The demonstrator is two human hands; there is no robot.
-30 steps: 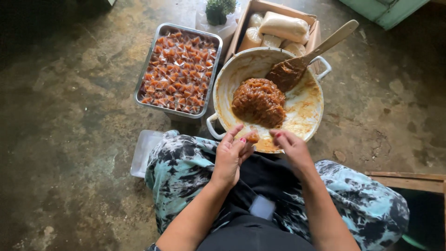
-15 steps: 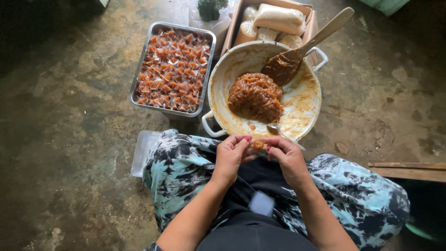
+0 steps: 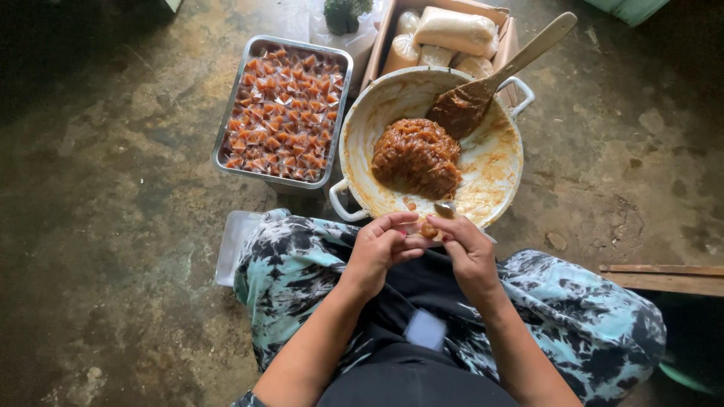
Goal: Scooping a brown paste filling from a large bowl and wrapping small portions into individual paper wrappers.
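Wrapping: both hands pinch a small brown sweet (image 3: 428, 228) together over the lap
left hand (image 3: 381, 252): fingers curled on it
right hand (image 3: 469, 252): same, plus spoon (image 3: 446, 210)
next: probably needs tidy folding, then the tray of wrapped pieces (image 3: 283, 111)

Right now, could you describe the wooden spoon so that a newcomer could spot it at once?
Find the big round pan on the floor ahead of the person's knees. The wooden spoon leans on its far rim, its blade coated in brown paste, the only long-handled tool there.
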